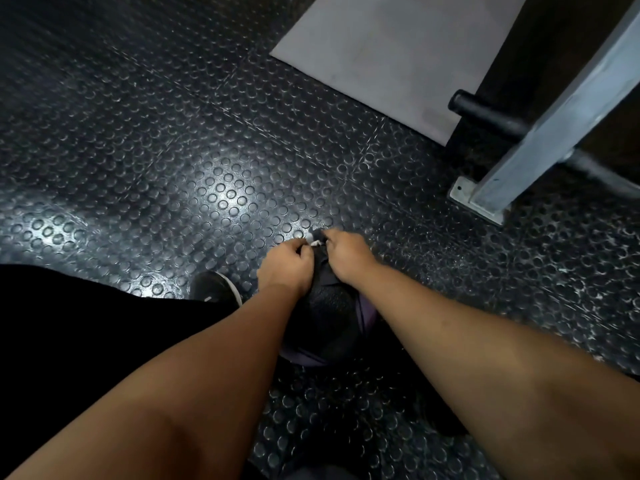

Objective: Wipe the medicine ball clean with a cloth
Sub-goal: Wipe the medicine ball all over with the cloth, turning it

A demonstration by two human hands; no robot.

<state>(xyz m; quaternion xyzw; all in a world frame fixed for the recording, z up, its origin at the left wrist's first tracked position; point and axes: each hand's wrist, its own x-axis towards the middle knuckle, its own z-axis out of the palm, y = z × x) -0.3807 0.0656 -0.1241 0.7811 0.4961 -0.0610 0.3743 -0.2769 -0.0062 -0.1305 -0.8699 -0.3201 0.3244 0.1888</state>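
We look down on a dim scene. One hard patch of glare pools on the studded floor, with a weaker sheen at the left edge; the rest falls off to near black. The ball sits in deep shadow, its surface barely readable, and only a pale fleck of cloth catches light. The far floor smears with blur, and the wide lens tilts the grey post at right.
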